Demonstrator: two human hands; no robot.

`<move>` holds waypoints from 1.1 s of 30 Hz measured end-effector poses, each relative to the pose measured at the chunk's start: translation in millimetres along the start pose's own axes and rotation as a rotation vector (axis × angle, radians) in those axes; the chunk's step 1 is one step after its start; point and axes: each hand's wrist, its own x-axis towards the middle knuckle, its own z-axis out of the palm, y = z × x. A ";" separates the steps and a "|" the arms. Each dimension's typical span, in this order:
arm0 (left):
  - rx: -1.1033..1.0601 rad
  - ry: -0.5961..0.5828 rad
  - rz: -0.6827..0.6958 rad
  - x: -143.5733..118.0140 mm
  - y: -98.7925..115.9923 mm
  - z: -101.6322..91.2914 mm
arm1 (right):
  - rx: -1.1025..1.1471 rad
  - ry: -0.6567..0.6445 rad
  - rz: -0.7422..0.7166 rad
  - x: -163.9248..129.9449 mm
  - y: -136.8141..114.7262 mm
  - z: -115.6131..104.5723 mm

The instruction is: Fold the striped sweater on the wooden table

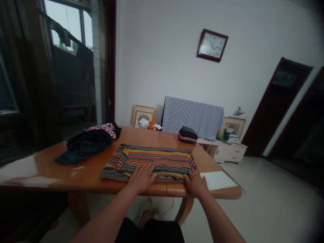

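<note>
A striped garment (154, 160) in yellow, red and grey bands lies partly folded on the wooden table (50, 165), its left sleeve turned in. My left hand (141, 177) rests flat on its near edge, fingers spread. My right hand (195, 182) lies flat at the garment's near right corner, fingers apart. Neither hand grips the cloth.
A heap of dark clothes (87, 143) with a red-and-white patterned piece sits at the table's left. A small folded stack (188, 134) stands at the far right edge. A white sheet (217, 180) lies by my right hand. A low cabinet (227, 152) stands behind.
</note>
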 end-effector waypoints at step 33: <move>0.211 0.013 -0.340 111.4 -164.2 -3.5 | 0.172 0.075 -0.111 180.7 -18.8 -23.6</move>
